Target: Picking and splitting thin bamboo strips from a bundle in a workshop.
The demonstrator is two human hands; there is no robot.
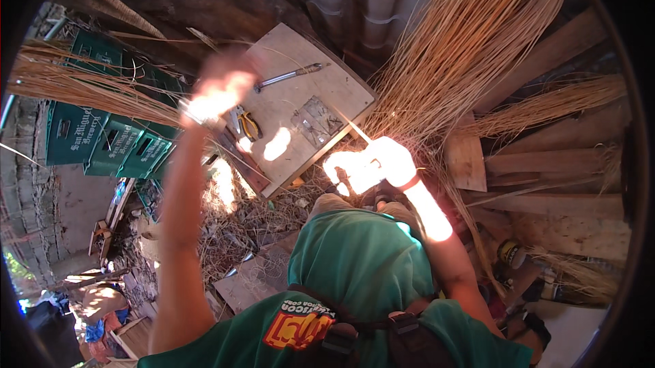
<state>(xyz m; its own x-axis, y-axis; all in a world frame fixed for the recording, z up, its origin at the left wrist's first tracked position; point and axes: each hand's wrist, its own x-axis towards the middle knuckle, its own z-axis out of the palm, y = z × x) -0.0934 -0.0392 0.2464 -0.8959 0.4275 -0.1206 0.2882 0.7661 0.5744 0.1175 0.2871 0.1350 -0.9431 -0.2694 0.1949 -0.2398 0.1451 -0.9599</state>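
Observation:
My left hand (222, 92), blurred by motion and partly sunlit, is raised over the left edge of a wooden board (280, 54); its fingers cannot be made out. My right hand (392, 161) is closed near the board's front right edge, washed out by bright sun. From it a thin pale strip (357, 131) sticks out toward the board. Pliers (250, 124) with yellow and black handles lie on the board close to my left hand. Beyond them rests a long metal tool (292, 76). A small flat see-through tray or packet (317, 121) with thin metal bits lies toward the right.
A large bundle of brown cane-like strands (457, 40) leans at the upper right, with another bundle (89, 85) at the left. Green plastic crates (112, 143) stand at the left. Wooden planks (546, 163) fill the right side. Shavings (235, 228) litter the ground below the board.

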